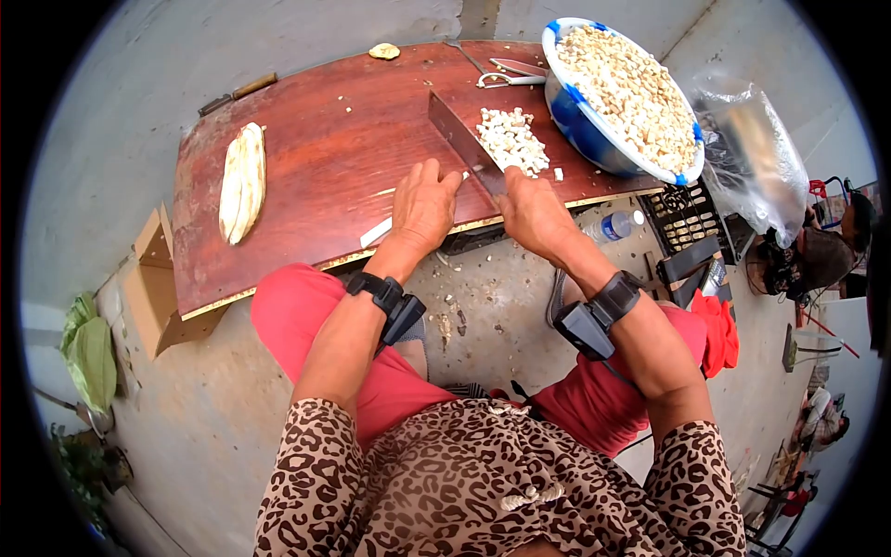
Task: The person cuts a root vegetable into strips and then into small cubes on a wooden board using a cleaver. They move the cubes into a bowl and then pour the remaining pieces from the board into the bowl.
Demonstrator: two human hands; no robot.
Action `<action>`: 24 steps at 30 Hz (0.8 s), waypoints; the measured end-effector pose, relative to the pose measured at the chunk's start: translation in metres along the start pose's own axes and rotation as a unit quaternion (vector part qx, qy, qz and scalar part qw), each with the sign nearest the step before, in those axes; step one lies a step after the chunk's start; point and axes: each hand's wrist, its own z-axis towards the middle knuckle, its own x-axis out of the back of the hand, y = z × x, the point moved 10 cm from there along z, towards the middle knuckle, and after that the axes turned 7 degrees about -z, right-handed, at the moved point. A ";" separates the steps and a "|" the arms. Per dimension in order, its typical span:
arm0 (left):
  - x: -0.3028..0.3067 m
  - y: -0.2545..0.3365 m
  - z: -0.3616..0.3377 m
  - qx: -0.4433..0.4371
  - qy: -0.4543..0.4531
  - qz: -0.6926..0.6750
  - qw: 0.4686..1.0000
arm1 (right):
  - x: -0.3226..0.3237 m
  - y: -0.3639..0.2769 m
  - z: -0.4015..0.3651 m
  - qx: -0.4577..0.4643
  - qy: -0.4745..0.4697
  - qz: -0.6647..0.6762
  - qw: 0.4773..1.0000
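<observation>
**Head view.** A low reddish wooden desk (316,139) stood on a concrete floor (492,316) in front of the seated person's knees. The right hand (534,212) had its fingers wrapped tightly around the handle of a cleaver (459,139). The handle itself was hidden in the fist, and the broad blade ran away from the person across the desk. The left hand (425,206) lay palm down on the desk just left of the blade. Its fingers were stretched out loosely with the tips right beside the steel, gripping nothing that showed.

On the far side of the blade, touching it, sat a pile of pale diced pieces (512,139). Just beyond the pile was a blue and white bowl (577,125), heaped with the same dice and overhanging the desk's right edge. Scissors (509,74) lay at the far edge near the bowl. A long pale peeled fruit (243,181) lay well apart at the left end of the desk.

Each wrist carried a black strapped device. A water bottle (614,226) lay on the floor beside the right forearm. A clear plastic bag (754,153) sat to the right of the bowl.
</observation>
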 end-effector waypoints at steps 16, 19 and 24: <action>0.002 -0.003 -0.001 0.000 0.020 -0.016 1.000 | -0.011 -0.012 0.001 0.036 0.021 0.022 0.999; 0.003 -0.001 0.000 -0.003 0.007 -0.008 1.000 | -0.014 -0.009 0.003 0.014 0.001 0.025 1.000; 0.005 -0.002 0.000 -0.003 0.033 -0.019 0.999 | -0.003 -0.016 0.000 0.029 0.024 0.039 0.999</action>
